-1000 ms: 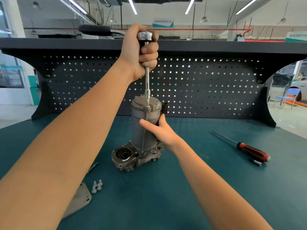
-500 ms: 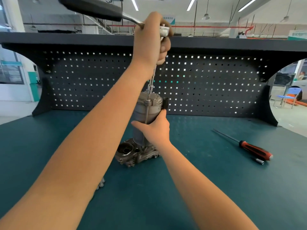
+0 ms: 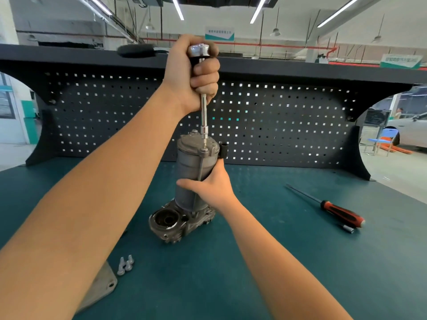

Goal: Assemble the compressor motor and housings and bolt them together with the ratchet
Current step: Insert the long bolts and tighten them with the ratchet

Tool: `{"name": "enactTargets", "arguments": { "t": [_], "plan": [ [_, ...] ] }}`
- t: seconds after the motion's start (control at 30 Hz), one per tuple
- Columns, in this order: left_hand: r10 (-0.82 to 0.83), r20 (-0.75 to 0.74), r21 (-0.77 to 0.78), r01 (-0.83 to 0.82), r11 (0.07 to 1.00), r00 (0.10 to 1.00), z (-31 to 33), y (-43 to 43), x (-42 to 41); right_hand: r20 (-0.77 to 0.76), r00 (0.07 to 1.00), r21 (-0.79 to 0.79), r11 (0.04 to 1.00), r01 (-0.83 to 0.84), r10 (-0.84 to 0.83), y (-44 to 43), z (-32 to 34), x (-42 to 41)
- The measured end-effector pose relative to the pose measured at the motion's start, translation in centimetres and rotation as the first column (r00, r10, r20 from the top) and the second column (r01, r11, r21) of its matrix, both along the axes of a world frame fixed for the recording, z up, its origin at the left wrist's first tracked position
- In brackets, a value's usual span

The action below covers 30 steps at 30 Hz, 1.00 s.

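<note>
Gripping high above the compressor motor (image 3: 193, 165), the left grip (image 3: 190, 72) is a tight fist round the ratchet (image 3: 199, 50), just under its chrome head. The dark handle pokes out to the left behind the knuckles. From that fist the extension bar (image 3: 203, 109) drops straight down, and its socket (image 3: 204, 130) sits over a bolt (image 3: 203, 149) on the motor's top cap.

The motor itself stands upright in the middle of the counter (image 3: 184, 285), seated in the cast lower housing (image 3: 175, 224), whose round bore opens at the motor's front left. The right grip (image 3: 212, 188) wraps round the motor's body about halfway up, thumb across the front, fingers hidden round the back. A long slim bolt runs down the motor's side and passes under that thumb.

Right of the motor and well apart, a red-and-black screwdriver (image 3: 339, 212) lies on the counter with a small socket bit (image 3: 347, 228) just beside its handle. Nearer the camera and left of the motor, three loose bolts (image 3: 124, 265) stand huddled together. Beside them a grey cover plate (image 3: 101, 287) is half hidden under the left forearm. Behind the motor rises the black pegboard (image 3: 277, 116).
</note>
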<state>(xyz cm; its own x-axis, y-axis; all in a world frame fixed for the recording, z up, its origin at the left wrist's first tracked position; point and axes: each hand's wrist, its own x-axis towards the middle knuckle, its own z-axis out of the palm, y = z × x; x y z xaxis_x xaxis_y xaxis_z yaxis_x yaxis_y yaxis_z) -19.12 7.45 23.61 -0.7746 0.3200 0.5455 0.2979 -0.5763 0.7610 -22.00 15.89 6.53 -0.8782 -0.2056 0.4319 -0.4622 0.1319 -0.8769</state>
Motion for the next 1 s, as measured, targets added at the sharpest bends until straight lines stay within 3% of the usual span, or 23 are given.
{"name": "enactTargets", "arguments": {
  "t": [0.07,0.13,0.2,0.23,0.3,0.47,0.57,0.63,0.73,0.8,0.9,0.97,1.0],
  "plan": [
    [0.241,-0.135,-0.056,-0.251,0.966,0.961,-0.4,0.9,0.7,0.008,0.999,0.025,0.999,0.045,-0.045,-0.3,0.2,-0.1],
    [0.455,-0.323,-0.068,-0.5,0.863,0.83,-0.8,2.1,1.4,-0.011,0.995,0.057,0.993,0.104,-0.104,-0.9,0.4,-0.1],
    [0.579,-0.371,-0.02,-0.63,0.777,0.726,-1.0,2.8,1.9,-0.018,0.989,0.078,0.986,0.146,-0.145,-1.5,0.5,0.0],
    [0.594,-0.36,-0.001,-0.637,0.771,0.719,-1.1,2.8,1.9,-0.02,0.988,0.084,0.984,0.155,-0.154,-1.6,0.4,-0.1],
    [0.526,-0.346,-0.004,-0.562,0.827,0.777,-0.9,2.4,1.7,-0.03,0.988,0.082,0.985,0.155,-0.153,-1.3,0.3,-0.2],
    [0.099,-0.223,-0.156,-0.136,0.978,0.97,0.0,0.5,0.4,-0.004,0.998,0.075,0.995,0.066,-0.065,0.0,0.3,-0.3],
    [-0.187,-0.072,-0.087,0.18,0.98,0.98,0.2,-0.2,-0.7,0.004,1.0,0.073,0.997,0.007,-0.007,0.5,0.3,-0.4],
    [-0.251,0.009,-0.04,0.251,0.967,0.968,0.2,0.0,-1.1,0.009,1.0,0.066,0.998,0.006,-0.006,0.4,0.1,-0.3],
    [-0.051,0.069,-0.079,0.056,0.995,0.996,0.5,0.8,-0.9,0.022,0.999,0.033,0.999,0.026,-0.027,0.1,0.1,-0.3],
    [0.197,-0.067,-0.162,-0.205,0.965,0.978,0.2,1.5,-0.1,0.026,0.999,0.027,0.999,0.047,-0.048,-0.4,0.3,-0.2],
    [0.501,-0.348,-0.09,-0.561,0.823,0.792,-0.8,2.8,1.2,0.01,0.991,0.069,0.989,0.129,-0.13,-1.7,0.7,0.1],
    [0.638,-0.357,0.033,-0.674,0.738,0.682,-1.1,2.8,1.7,0.006,0.984,0.098,0.98,0.176,-0.178,-2.1,0.7,0.1],
    [0.656,-0.335,0.06,-0.679,0.731,0.677,-1.1,2.6,1.8,0.0,0.983,0.103,0.978,0.182,-0.183,-2.1,0.6,0.0]
  ]
}}
